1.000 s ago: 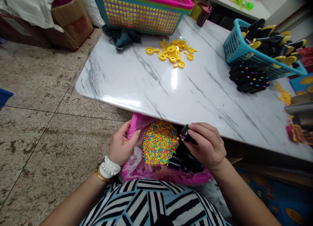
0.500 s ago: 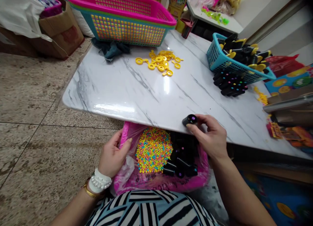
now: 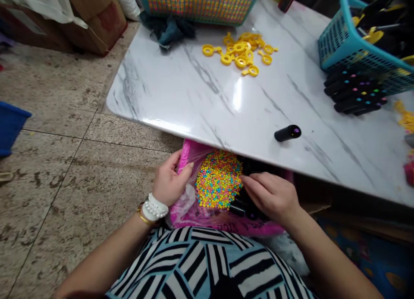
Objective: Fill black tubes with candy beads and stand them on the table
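Observation:
With its thumb over the edge, my left hand (image 3: 171,178) grips the plastic-lined rim of a pink tray (image 3: 185,156), which sits partly beneath the table edge. Small multicoloured beads (image 3: 218,178) are heaped in the tray's left part. Beside them lie black tubes (image 3: 237,207), partly hidden by my right hand (image 3: 273,195). The fingers of that hand are pressed together at the right edge of the beads; whatever is between them is too small to make out. One black tube (image 3: 285,133) with a purple bead at its end stands on the table, apart from my hands.
Yellow ring-shaped pieces (image 3: 242,51) lie on the marble-patterned table (image 3: 181,96). Several black tubes with coloured beads (image 3: 355,92) are grouped by a blue basket (image 3: 339,40). A larger basket (image 3: 200,6) and dark cloth (image 3: 170,29) are at the back. A blue bin (image 3: 13,126) stands left.
My right hand has let go of the black tube, leaving it on the table, and has moved down into the tray. My left hand keeps its grip on the rim. The view has shifted.

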Demonstrator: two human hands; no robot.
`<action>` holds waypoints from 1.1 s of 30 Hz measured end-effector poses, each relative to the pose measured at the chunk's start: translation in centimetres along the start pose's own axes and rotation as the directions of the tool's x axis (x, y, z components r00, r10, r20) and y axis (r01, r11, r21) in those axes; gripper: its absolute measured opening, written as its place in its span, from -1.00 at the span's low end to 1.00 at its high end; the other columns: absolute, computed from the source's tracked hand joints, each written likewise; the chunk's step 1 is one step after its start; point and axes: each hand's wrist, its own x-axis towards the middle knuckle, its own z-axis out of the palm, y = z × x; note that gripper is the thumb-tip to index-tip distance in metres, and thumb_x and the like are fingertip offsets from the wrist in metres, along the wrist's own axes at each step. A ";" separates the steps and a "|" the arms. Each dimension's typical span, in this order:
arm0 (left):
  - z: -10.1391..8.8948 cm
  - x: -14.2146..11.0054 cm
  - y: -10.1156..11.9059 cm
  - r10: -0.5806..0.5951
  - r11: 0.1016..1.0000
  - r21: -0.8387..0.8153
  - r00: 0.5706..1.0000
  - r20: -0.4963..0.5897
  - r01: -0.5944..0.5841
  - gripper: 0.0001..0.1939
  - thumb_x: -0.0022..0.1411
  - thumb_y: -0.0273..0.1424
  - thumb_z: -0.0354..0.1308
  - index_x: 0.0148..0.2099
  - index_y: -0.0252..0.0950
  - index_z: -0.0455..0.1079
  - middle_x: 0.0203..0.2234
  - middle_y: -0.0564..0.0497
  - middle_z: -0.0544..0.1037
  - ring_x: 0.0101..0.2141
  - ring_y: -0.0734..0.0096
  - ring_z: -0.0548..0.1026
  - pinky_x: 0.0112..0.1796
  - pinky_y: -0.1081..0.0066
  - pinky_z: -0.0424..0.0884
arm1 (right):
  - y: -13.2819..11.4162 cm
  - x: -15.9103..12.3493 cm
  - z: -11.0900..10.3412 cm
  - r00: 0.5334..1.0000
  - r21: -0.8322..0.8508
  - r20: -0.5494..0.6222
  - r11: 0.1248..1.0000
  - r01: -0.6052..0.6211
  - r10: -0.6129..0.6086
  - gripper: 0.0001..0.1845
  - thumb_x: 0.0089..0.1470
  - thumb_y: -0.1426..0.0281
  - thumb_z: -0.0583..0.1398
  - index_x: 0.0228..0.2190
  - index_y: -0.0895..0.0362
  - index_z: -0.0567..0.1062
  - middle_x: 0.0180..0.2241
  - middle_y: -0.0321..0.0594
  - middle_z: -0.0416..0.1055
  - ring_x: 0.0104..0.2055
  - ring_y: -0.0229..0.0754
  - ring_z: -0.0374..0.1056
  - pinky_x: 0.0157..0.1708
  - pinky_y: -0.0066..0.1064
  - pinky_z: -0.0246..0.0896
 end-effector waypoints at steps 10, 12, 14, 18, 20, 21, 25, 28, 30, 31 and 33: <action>0.2 -0.2 -0.5 0.029 0.999 -0.013 0.999 -0.023 -0.029 -0.59 0.22 -0.29 0.22 0.10 -0.31 0.45 -0.21 -0.02 0.61 -0.26 0.31 0.51 -0.16 0.37 0.43 | -3.2 -1.7 2.0 0.821 0.154 0.569 0.987 -0.044 -0.052 -0.62 0.13 0.54 0.15 0.00 0.17 0.47 -0.20 -0.07 0.57 -0.23 -0.10 0.52 -0.25 -0.33 0.46; 0.2 -0.2 -0.4 0.042 0.999 -0.015 0.999 -0.010 -0.042 -0.60 0.23 -0.30 0.21 0.09 -0.33 0.44 -0.21 -0.03 0.61 -0.26 0.31 0.51 -0.16 0.37 0.43 | -3.5 -1.0 3.1 0.849 0.198 0.527 0.976 -0.093 -0.026 -0.60 0.16 0.56 0.10 0.04 0.17 0.43 -0.17 -0.08 0.57 -0.20 -0.13 0.52 -0.21 -0.35 0.45; 0.1 -0.3 -0.3 0.046 0.999 -0.011 0.999 -0.009 -0.046 -0.60 0.23 -0.30 0.20 0.08 -0.34 0.44 -0.22 -0.03 0.61 -0.26 0.31 0.51 -0.16 0.36 0.43 | -2.8 -0.1 3.8 0.887 0.237 0.461 0.956 -0.171 0.044 -0.55 0.21 0.52 0.07 0.13 0.15 0.34 -0.05 -0.06 0.53 -0.11 -0.14 0.51 -0.13 -0.35 0.44; -0.2 -0.5 -0.6 0.040 0.999 0.019 0.999 -0.027 -0.040 -0.59 0.24 -0.29 0.19 0.11 -0.32 0.43 -0.20 -0.03 0.62 -0.23 0.28 0.53 -0.13 0.34 0.44 | -0.3 0.9 3.5 0.879 0.201 0.477 0.973 -0.113 0.003 -0.53 0.21 0.55 0.06 0.13 0.08 0.38 -0.03 -0.05 0.51 -0.06 -0.10 0.48 -0.09 -0.26 0.43; -0.2 -0.5 -0.8 0.044 0.999 0.018 0.999 -0.023 -0.043 -0.57 0.23 -0.29 0.19 0.12 -0.32 0.42 -0.15 -0.05 0.62 -0.18 0.26 0.54 -0.09 0.32 0.44 | 0.3 0.7 2.9 0.842 0.281 0.528 0.958 -0.051 -0.110 -0.51 0.17 0.59 0.06 0.10 0.05 0.42 -0.03 -0.09 0.52 -0.03 -0.10 0.46 -0.04 -0.24 0.41; -0.2 -0.5 -0.9 0.044 0.999 0.014 0.999 -0.018 -0.044 -0.57 0.23 -0.29 0.19 0.12 -0.32 0.42 -0.13 -0.06 0.62 -0.17 0.26 0.54 -0.08 0.32 0.44 | 0.4 0.5 2.6 0.814 0.338 0.557 0.940 -0.042 -0.163 -0.48 0.14 0.59 0.09 0.11 0.04 0.41 -0.02 -0.11 0.51 0.00 -0.11 0.44 0.00 -0.23 0.39; 0.0 -0.2 -0.8 0.038 0.999 -0.016 0.999 -0.021 -0.038 -0.60 0.23 -0.29 0.19 0.09 -0.33 0.43 -0.14 -0.07 0.62 -0.17 0.25 0.55 -0.08 0.31 0.45 | -0.3 -0.4 2.2 0.725 0.435 0.634 0.899 -0.046 -0.269 -0.45 0.06 0.58 0.16 0.10 0.04 0.43 -0.04 -0.12 0.51 -0.02 -0.10 0.44 -0.01 -0.24 0.36; 0.1 -0.1 -0.7 0.044 0.999 -0.019 0.999 -0.017 -0.044 -0.60 0.22 -0.30 0.20 0.08 -0.33 0.43 -0.13 -0.08 0.62 -0.16 0.25 0.55 -0.07 0.31 0.44 | -0.5 -0.7 3.0 0.756 0.389 0.642 0.905 -0.174 -0.131 -0.61 0.14 0.46 0.20 0.03 0.07 0.46 -0.16 -0.15 0.54 -0.20 -0.16 0.49 -0.20 -0.36 0.39; 0.0 -0.2 -0.7 0.054 0.998 -0.010 0.998 -0.014 -0.054 -0.60 0.23 -0.31 0.19 0.09 -0.32 0.42 -0.13 -0.07 0.62 -0.17 0.26 0.55 -0.08 0.31 0.44 | -0.2 -0.6 3.6 0.781 0.292 0.620 0.902 -0.319 0.075 -0.60 0.18 0.25 0.24 0.02 0.13 0.44 -0.32 -0.20 0.55 -0.37 -0.18 0.49 -0.35 -0.40 0.38; 0.0 -0.2 -0.7 0.055 0.998 -0.004 0.998 -0.014 -0.055 -0.60 0.23 -0.30 0.19 0.09 -0.32 0.42 -0.14 -0.06 0.62 -0.18 0.26 0.55 -0.09 0.31 0.44 | 0.0 -0.5 3.8 0.785 0.226 0.597 0.904 -0.363 0.166 -0.52 0.17 0.14 0.26 0.02 0.15 0.44 -0.39 -0.22 0.54 -0.43 -0.17 0.47 -0.41 -0.38 0.38; -0.1 -0.2 -0.7 0.049 0.999 0.010 0.999 -0.020 -0.049 -0.60 0.24 -0.30 0.19 0.10 -0.31 0.42 -0.16 -0.05 0.62 -0.19 0.26 0.54 -0.10 0.31 0.45 | 0.5 -0.4 3.9 0.811 0.127 0.535 0.926 -0.355 0.237 -0.40 0.11 0.01 0.28 0.02 0.17 0.44 -0.40 -0.19 0.55 -0.43 -0.11 0.49 -0.41 -0.32 0.40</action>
